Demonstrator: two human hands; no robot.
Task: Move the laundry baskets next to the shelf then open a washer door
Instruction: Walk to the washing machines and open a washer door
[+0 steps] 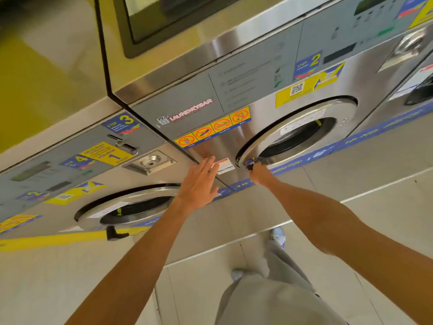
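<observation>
Item: washer door (290, 137), round, steel-rimmed, dark glass centre, set in the front of the middle washer (234, 137) in a row of steel machines. Position: its rim near the handle stands a little proud of the machine front, a dark gap showing along that edge; we judge it just unlatched, not yet swung wide.

Item: right hand (257, 172), fingers curled and closed around the dark door handle (251, 163) at the rim's near edge.

Item: left hand (199, 181), spread flat, fingers extended, palm at the steel panel just beside the door, near the small warning label (223, 165). We judge it braces the machine.

Item: neighbouring washer (93, 184) to the left, door shut, handle hanging at its lower rim.

Item: laundry baskets and shelf: neither in view; we cannot confirm that step from here.

Progress: we take the basket step as done, since the door is in hand. Remaining: pull the door fully open.
</observation>
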